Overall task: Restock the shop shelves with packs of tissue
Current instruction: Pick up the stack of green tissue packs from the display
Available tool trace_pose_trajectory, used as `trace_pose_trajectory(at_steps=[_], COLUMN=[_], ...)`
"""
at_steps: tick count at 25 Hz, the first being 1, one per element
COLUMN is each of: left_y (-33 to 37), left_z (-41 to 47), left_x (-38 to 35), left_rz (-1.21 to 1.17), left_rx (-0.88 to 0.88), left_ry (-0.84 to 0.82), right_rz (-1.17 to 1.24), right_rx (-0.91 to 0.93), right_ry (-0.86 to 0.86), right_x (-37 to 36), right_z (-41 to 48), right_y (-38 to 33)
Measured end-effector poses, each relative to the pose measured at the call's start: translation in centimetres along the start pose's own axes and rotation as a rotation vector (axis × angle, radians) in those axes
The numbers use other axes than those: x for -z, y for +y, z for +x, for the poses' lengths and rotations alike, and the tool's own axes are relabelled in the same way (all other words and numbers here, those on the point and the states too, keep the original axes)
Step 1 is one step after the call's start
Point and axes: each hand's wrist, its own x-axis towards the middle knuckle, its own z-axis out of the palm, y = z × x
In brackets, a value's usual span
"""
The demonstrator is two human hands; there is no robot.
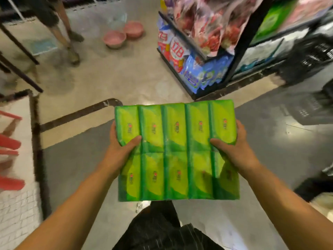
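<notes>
Holding the tissue pack (177, 150) flat at chest height over the floor, the person has it clamped between both hands. The left hand (119, 150) grips the 9 o'clock edge and the right hand (236, 150) grips the 3 o'clock edge. Each thumb lies on the top face; the fingers are hidden beneath.

The bundle is two rows of five green packs. Each single pack runs 12 to 6 o'clock, while the rows run 9 to 3.

The shelf unit (240, 56) stands at about 1 o'clock from the hands, well apart from the pack, so the right hand is the nearer one. I judge that the load must swing up and right, and may need a turn to meet the shelf edge squarely.

Motion blur smears the shelves. Green packaging (270, 20) high at 2 o'clock may be matching stock, but I cannot tell, and no free gap can be made out. The shelf top is cut off. Dark crates (310, 56) sit at 3 o'clock.
</notes>
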Motion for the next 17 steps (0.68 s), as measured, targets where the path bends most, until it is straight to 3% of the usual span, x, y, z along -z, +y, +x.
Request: trace_pose_trajectory(at_steps=[11, 17], left_y=[12.5, 16.3], left_z=[23.7, 31.4], left_x=[-25.4, -39.5], left_rz=[0.007, 0.071], left_rx=[-0.162, -0.139], left_ry=[-0.491, -0.535], right_rz=[0.196, 0.183], right_rx=[-0.073, -0.076], right_ry=[0.436, 0.474], right_x=[16.9, 27.6], right_z=[16.8, 26.0], right_y=[-3.3, -3.7])
